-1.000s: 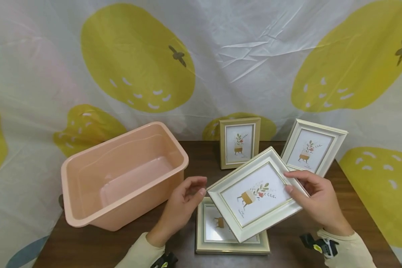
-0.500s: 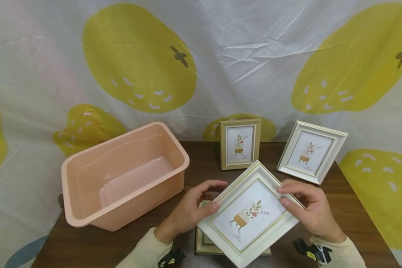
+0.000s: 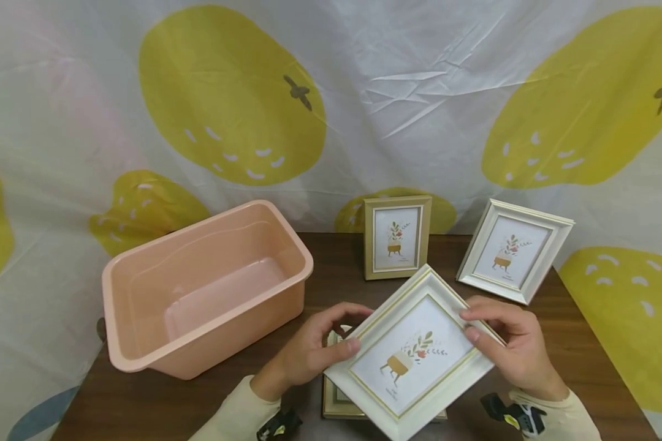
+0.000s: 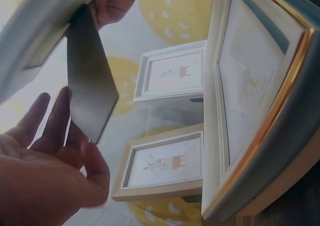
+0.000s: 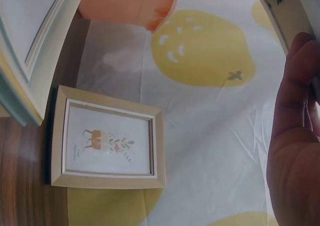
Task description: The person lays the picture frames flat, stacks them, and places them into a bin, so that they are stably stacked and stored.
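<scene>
A white picture frame (image 3: 408,361) with gold trim is held up tilted in front of me, its plant drawing facing up. My right hand (image 3: 513,349) grips its right edge, thumb in front and fingers behind. At the left edge is my left hand (image 3: 320,349), its thumb at the rim and fingers behind. The left wrist view shows a dark fold-out stand (image 4: 92,81) sticking out from the frame's back, beside that hand's fingers. Under the held frame lies another frame (image 3: 339,401), mostly hidden.
A pink plastic bin (image 3: 248,318) stands at the left of the dark wooden table (image 3: 127,404). Towards the back, a tan frame (image 3: 368,239) and a white frame (image 3: 546,263) stand upright. Behind them hangs a cloth (image 3: 403,110) with yellow fruit prints.
The held frame has come down and nearer, covering more of the frame below. My left hand has moved right to its left edge. In the last half second little has moved.
</scene>
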Motion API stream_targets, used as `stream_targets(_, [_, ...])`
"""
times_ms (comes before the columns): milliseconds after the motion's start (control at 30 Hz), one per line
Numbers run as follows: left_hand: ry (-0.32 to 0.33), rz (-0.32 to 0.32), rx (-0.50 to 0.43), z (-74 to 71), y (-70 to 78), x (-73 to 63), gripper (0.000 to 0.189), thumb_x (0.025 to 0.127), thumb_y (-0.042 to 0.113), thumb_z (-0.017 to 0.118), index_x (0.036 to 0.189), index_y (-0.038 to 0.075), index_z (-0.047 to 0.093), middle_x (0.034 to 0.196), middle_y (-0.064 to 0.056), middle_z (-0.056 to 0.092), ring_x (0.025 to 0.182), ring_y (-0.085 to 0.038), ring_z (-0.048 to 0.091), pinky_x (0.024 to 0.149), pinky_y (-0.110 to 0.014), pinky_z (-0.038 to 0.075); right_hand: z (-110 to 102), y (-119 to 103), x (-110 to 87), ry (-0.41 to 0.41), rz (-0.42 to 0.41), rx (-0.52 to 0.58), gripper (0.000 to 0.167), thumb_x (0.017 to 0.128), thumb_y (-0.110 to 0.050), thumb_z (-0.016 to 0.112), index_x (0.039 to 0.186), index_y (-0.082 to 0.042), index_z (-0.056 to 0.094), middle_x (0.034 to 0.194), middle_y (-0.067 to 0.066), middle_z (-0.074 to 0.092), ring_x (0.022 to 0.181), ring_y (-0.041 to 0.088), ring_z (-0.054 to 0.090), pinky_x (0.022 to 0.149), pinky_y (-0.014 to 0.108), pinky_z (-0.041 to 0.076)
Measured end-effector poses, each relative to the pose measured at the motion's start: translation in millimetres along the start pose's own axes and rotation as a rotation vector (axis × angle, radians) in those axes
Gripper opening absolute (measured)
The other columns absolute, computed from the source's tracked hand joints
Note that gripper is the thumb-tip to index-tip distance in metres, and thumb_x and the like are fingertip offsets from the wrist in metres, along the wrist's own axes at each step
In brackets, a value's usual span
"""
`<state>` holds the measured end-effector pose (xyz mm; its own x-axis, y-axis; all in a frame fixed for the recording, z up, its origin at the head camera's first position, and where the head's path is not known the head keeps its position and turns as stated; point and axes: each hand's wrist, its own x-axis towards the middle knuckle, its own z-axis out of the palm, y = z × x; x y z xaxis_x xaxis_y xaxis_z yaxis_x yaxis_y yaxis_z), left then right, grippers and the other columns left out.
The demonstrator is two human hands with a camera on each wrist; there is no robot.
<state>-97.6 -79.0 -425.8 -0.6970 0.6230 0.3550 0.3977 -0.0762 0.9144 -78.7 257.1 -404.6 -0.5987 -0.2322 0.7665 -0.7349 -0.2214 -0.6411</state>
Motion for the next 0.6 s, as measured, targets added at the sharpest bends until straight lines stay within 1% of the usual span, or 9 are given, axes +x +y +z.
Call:
stream_targets(133, [0.06, -0.019, 0.018, 2.0, 2.0, -3.4, 0.038, 0.104, 0.026, 0.064, 0.138, 0.008, 0.064, 0.13, -0.015, 0.071, 0.112, -0.015, 0.066, 0.089, -0.033, 0.055, -2.8, 0.6, -4.7, 0.05, 0.036, -0.048, 0.05, 0.069, 0.039, 0.052, 0.11, 0.016, 0.071, 0.119, 0.011, 0.077, 0.096, 0.012, 0.075, 0.072, 0.016, 0.059])
stream_targets(233, [0.089, -0.022, -0.009, 4.2, 2.8, -6.5, 0.036, 0.103, 0.017, 0.065, 0.137, 0.005, 0.063, 0.129, -0.019, 0.07, 0.11, -0.013, 0.066, 0.087, -0.034, 0.06, -4.4, 1.2, -7.9, 0.084, 0.071, -0.1, 0.051, 0.069, 0.039, 0.052, 0.11, 0.015, 0.072, 0.118, 0.009, 0.077, 0.088, 0.008, 0.074, 0.065, 0.015, 0.057])
stream_targets(300, [0.108, -0.04, -0.038, 6.2, 3.5, -9.4, 0.037, 0.102, 0.011, 0.066, 0.138, 0.003, 0.063, 0.13, -0.02, 0.068, 0.111, -0.013, 0.065, 0.087, -0.032, 0.061, -5.3, 1.9, -9.4, 0.099, 0.09, -0.129, 0.051, 0.07, 0.038, 0.053, 0.11, 0.014, 0.072, 0.118, 0.008, 0.077, 0.084, 0.007, 0.073, 0.062, 0.015, 0.056])
stream_targets(400, [0.137, -0.062, -0.086, 8.5, 2.4, -15.4, 0.039, 0.101, 0.005, 0.065, 0.14, -0.001, 0.06, 0.134, -0.024, 0.065, 0.115, -0.014, 0.064, 0.09, -0.027, 0.06, -5.4, 2.6, -10.7, 0.126, 0.111, -0.156, 0.049, 0.071, 0.038, 0.053, 0.11, 0.014, 0.072, 0.118, 0.007, 0.077, 0.079, 0.005, 0.072, 0.06, 0.015, 0.055])
stream_targets(500, [0.17, -0.091, -0.133, 10.0, 0.1, -23.5, 0.044, 0.101, 0.002, 0.065, 0.143, -0.004, 0.056, 0.138, -0.028, 0.061, 0.118, -0.013, 0.063, 0.096, -0.024, 0.058, -3.7, 3.8, -12.3, 0.161, 0.139, -0.16, 0.048, 0.073, 0.037, 0.052, 0.111, 0.015, 0.071, 0.114, 0.006, 0.078, 0.074, 0.005, 0.07, 0.056, 0.016, 0.053])
stream_targets(600, [0.204, -0.116, -0.16, 11.0, -1.9, -31.9, 0.05, 0.101, 0.001, 0.065, 0.148, -0.006, 0.051, 0.147, -0.031, 0.054, 0.124, -0.009, 0.062, 0.101, -0.022, 0.056, -0.9, 6.4, -14.7, 0.188, 0.168, -0.166, 0.046, 0.075, 0.037, 0.053, 0.112, 0.015, 0.071, 0.108, 0.004, 0.078, 0.07, 0.004, 0.068, 0.053, 0.017, 0.052])
